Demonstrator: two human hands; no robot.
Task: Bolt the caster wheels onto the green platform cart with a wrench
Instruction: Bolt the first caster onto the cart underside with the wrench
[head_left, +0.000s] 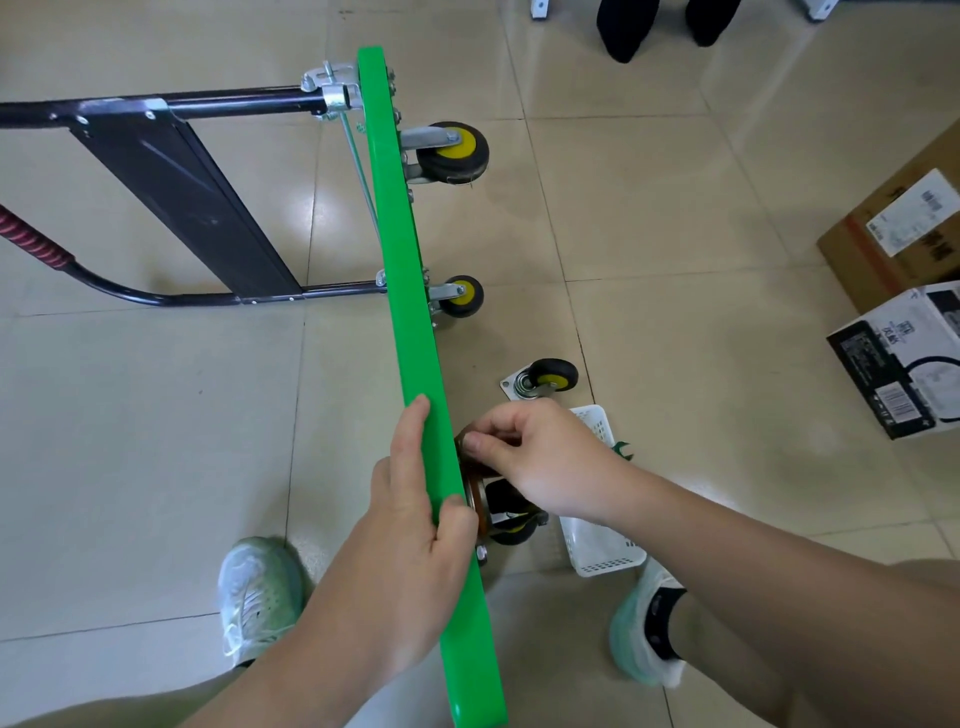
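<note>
The green platform cart (402, 270) stands on its edge on the floor, its underside facing right. Two black-and-yellow casters are bolted on: a far one (453, 151) and a middle one (460, 296). My left hand (415, 530) grips the platform's upper edge, thumb over the right side. A near caster (511, 514) sits against the underside, partly hidden by my right hand (535, 452), whose fingertips pinch something small at the caster's mounting plate. A loose caster (545, 379) lies on the floor. A green wrench (622, 450) shows only its tip past my right hand.
The cart's folded black handle (171, 197) lies to the left. A white basket (597, 540) sits by my right foot. Cardboard boxes (904, 291) stand at the right. Another person's dark shoes (665, 23) are at the top.
</note>
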